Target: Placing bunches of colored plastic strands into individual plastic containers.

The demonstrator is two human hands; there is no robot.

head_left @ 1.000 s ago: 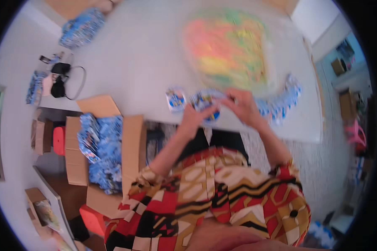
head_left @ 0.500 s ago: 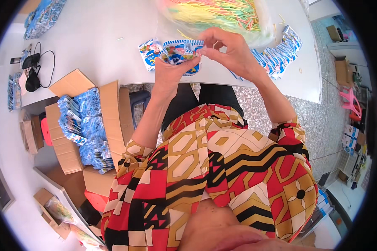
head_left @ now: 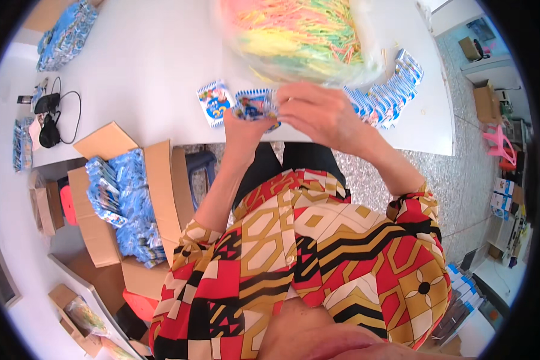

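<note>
My left hand (head_left: 244, 133) grips a small blue-and-white packet (head_left: 255, 103) over the table's near edge, thumb across its front. The packet's top edge is striped and its mouth seems spread. At its right edge, my right hand (head_left: 318, 114) has its fingers bent and closed on the side; their tips are partly hidden. A similar flat packet (head_left: 215, 103) lies on the table just left of my left hand. To the right of my right hand is a fanned, overlapping row of the same packets (head_left: 390, 96).
On the white table (head_left: 144, 72), a clear bag of thin coloured sticks (head_left: 300, 36) lies beyond my hands. Bundled packets (head_left: 66, 36) and a black corded device (head_left: 49, 129) are at left. A cardboard box (head_left: 168, 198) of blue packets stands below the table's left part.
My right hand has turned, its fingers curling lower over the packet's right side. The held packet sits lower in the picture; the whole view has shifted slightly.
</note>
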